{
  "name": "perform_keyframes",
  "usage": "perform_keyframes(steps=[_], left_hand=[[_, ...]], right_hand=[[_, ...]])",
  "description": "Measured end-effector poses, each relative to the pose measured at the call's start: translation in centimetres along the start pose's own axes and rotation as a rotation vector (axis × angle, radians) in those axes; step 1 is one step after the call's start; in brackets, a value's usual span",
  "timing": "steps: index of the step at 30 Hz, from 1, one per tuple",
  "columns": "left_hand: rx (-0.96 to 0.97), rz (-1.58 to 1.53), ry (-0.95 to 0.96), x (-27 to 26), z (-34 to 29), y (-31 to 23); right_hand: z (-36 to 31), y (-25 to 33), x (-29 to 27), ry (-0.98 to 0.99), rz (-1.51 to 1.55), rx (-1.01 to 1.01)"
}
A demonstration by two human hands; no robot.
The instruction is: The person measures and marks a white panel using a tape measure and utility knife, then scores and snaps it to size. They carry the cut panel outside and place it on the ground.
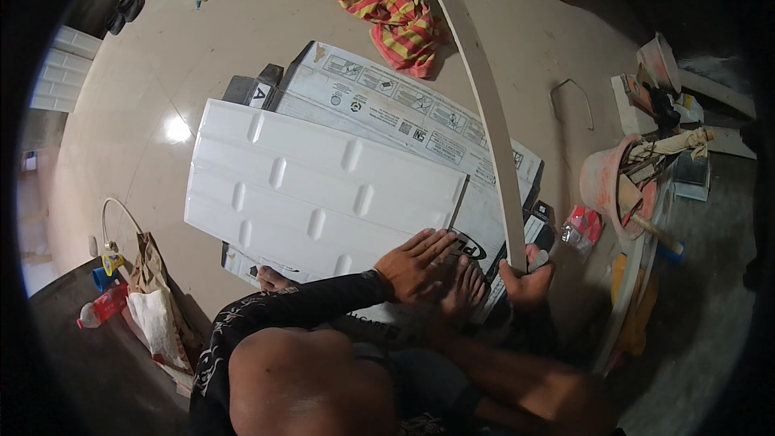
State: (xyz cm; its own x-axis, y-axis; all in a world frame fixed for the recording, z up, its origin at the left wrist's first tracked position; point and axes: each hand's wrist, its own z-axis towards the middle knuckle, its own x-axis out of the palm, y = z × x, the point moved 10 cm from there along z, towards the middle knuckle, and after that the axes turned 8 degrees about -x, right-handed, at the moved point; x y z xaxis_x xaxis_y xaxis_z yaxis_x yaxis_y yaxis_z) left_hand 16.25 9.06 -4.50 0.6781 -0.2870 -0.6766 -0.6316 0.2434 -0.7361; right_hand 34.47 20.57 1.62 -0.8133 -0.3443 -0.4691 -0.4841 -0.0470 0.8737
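Left hand flat on cardboard, right hand gripping a long strip, on the floor.

Left hand [420, 262] lies palm down, fingers [440, 241] spread, on a flattened cardboard box [420, 109] at the near corner of a white ribbed tile panel [315, 182] lying on that box. Right hand [526, 278] is wrapped around the near end of a long pale strip [492, 121], fingers closed on it; the strip runs away from the person, along the panel's right edge and beyond the box. A bare foot [467, 287] rests between the hands. Red-and-yellow striped cloth [395, 20] on the tiled floor [145, 113] beyond. Bucket of tools [617, 182] stands to the right.
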Motion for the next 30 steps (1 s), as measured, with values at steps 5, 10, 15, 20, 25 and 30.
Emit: perform_keyframes(steps=[5, 10, 15, 20, 25, 30], left_hand=[[-0.075, 0.192, 0.114, -1.3, -2.4, 3.5], [-0.483, 0.366, -0.13, -7.5, -7.5, 8.2], [-0.672, 0.341, -0.289, -7.7, -9.4, 8.5], [-0.276, 0.147, -0.144, -1.4, -4.2, 3.5], [0.191, -0.079, 0.304, 4.6, -0.6, -2.0], [-0.21, -0.009, -0.183, -3.0, -2.4, 2.3]], right_hand=[[0.6, 0.6, -0.3, -0.001, -0.093, -0.027], [0.3, 0.1, -0.7, -0.022, -0.102, -0.074], [-1.1, -1.5, -1.2, -0.155, -0.095, -0.078], [-1.0, -2.1, -0.1, -0.108, -0.073, -0.019], [-0.2, -0.2, 0.6, -0.1, -0.088, -0.042], [-0.3, 0.0, 1.4, 0.02, -0.046, 0.101]])
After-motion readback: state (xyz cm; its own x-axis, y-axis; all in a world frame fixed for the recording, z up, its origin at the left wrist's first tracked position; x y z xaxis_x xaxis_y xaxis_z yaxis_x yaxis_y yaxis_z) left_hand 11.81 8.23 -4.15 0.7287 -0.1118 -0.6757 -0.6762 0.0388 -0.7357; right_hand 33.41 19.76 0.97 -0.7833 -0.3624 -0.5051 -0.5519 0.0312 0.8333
